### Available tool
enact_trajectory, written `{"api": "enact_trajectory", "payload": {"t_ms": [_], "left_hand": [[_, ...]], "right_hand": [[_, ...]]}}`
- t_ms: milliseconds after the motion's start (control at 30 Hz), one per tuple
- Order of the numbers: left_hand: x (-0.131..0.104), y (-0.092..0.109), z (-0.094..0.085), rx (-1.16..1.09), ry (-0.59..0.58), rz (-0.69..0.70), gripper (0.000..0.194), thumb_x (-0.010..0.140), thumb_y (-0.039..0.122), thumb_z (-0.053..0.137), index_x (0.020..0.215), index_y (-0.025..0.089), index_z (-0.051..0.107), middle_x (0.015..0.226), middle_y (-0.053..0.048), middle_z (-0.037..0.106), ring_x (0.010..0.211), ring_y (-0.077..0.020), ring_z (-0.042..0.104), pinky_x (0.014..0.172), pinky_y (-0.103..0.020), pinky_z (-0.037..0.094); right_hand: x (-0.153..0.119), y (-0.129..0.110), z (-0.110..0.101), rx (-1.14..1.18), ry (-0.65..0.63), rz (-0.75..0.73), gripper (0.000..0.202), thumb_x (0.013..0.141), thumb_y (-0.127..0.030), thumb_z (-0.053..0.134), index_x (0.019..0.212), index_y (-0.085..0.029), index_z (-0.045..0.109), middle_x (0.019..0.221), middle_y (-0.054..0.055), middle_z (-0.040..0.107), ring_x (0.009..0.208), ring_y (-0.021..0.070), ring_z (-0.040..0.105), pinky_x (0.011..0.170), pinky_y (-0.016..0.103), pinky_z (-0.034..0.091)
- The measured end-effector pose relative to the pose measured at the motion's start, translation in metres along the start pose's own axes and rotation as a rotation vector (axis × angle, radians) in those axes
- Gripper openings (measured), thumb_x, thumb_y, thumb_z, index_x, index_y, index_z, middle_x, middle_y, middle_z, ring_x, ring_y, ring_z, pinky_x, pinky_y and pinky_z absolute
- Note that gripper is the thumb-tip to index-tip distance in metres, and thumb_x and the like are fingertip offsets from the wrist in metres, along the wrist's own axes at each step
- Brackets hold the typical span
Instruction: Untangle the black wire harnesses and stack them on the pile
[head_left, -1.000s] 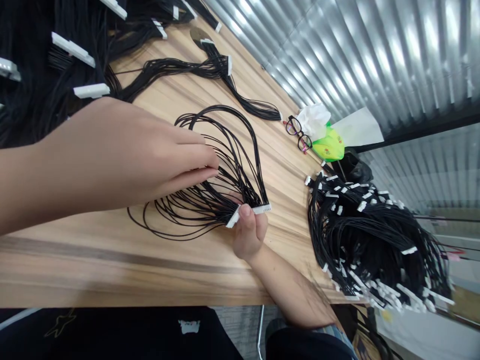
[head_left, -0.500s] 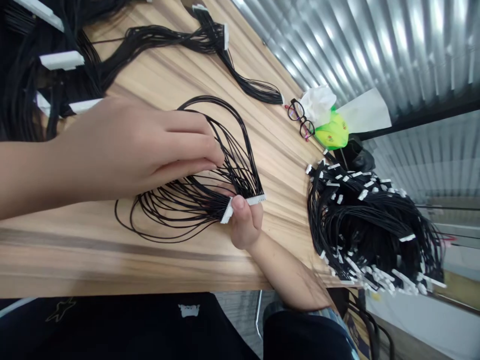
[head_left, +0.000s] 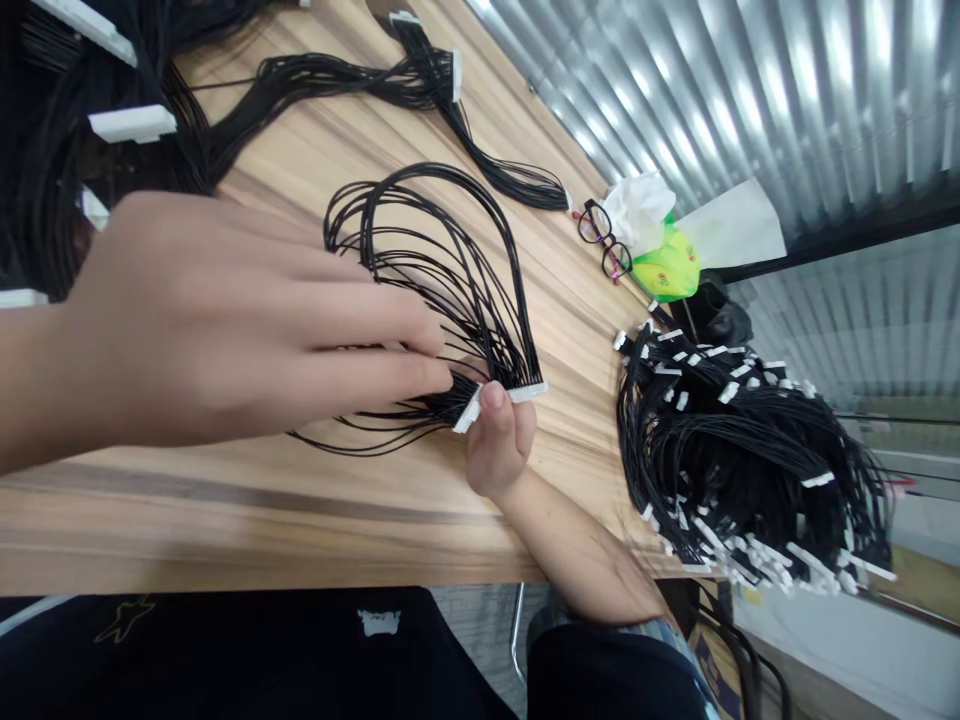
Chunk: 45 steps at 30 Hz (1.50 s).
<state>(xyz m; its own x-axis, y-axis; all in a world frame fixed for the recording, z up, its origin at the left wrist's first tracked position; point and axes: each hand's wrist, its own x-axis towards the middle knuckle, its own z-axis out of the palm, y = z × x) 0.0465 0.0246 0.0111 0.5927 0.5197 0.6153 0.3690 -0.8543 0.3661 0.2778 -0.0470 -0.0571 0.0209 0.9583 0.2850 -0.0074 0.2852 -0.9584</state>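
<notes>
My right hand (head_left: 501,440) grips a black wire harness (head_left: 450,235) by its white connectors, the thumb pressed on top. One white connector (head_left: 528,392) points right of the thumb and another white connector (head_left: 468,410) sits left of it. From them the thin black wires loop up and leftward over the table. Across these loops lies my left hand (head_left: 277,320), back upward, its fingers stretched out and slightly apart among the wires. Its thumb and palm are hidden.
Black harnesses (head_left: 45,190) with white connectors heap at the upper left. Another harness (head_left: 345,80) stretches along the wooden table (head_left: 300,520). Glasses (head_left: 604,240), a green packet (head_left: 667,268) and a large harness pile (head_left: 742,450) are on the right. Corrugated metal (head_left: 675,80) borders the far edge.
My left hand has moved down over the wires, its fingers straighter than before. The wire loops have spread upward and left. My right hand has shifted slightly right and up, keeping its grip.
</notes>
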Motion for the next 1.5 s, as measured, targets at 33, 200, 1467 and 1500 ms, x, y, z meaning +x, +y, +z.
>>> {"api": "enact_trajectory", "payload": {"t_ms": [33,200,1467,1500], "left_hand": [[-0.001,0.002,0.0,0.061,-0.029,0.065,0.044,0.11,0.017,0.041,0.129,0.043,0.072,0.115,0.01,0.079,0.093,-0.0155,0.071,0.093,-0.04,0.05],[0.007,-0.001,-0.006,0.272,-0.102,0.266,0.053,0.103,0.006,0.042,0.138,0.039,0.065,0.108,0.01,0.077,0.084,-0.0138,0.068,0.074,-0.035,0.047],[0.025,-0.011,-0.014,0.374,-0.098,0.098,0.047,0.116,0.038,0.036,0.101,0.019,0.076,0.068,0.004,0.065,0.057,-0.0113,0.055,0.057,-0.027,0.017],[0.025,-0.011,-0.014,0.372,-0.104,0.098,0.047,0.116,0.037,0.037,0.1,0.019,0.077,0.068,0.004,0.065,0.058,-0.0114,0.056,0.057,-0.028,0.018]], "right_hand": [[0.0,-0.001,0.0,-0.013,-0.003,0.004,0.04,0.106,-0.054,0.049,0.108,-0.027,0.079,0.103,0.009,0.081,0.123,0.0328,0.075,0.105,0.053,0.064],[-0.002,-0.007,0.002,-0.066,0.042,0.072,0.042,0.104,-0.058,0.052,0.111,-0.025,0.078,0.102,0.009,0.081,0.122,0.033,0.075,0.105,0.052,0.064],[-0.007,0.001,-0.004,-0.075,0.053,0.051,0.042,0.103,-0.057,0.055,0.105,-0.026,0.082,0.099,0.01,0.084,0.12,0.0335,0.077,0.107,0.053,0.064],[-0.006,-0.001,-0.003,-0.076,0.047,0.051,0.042,0.103,-0.057,0.054,0.105,-0.026,0.083,0.099,0.01,0.084,0.121,0.0332,0.077,0.105,0.052,0.065]]}}
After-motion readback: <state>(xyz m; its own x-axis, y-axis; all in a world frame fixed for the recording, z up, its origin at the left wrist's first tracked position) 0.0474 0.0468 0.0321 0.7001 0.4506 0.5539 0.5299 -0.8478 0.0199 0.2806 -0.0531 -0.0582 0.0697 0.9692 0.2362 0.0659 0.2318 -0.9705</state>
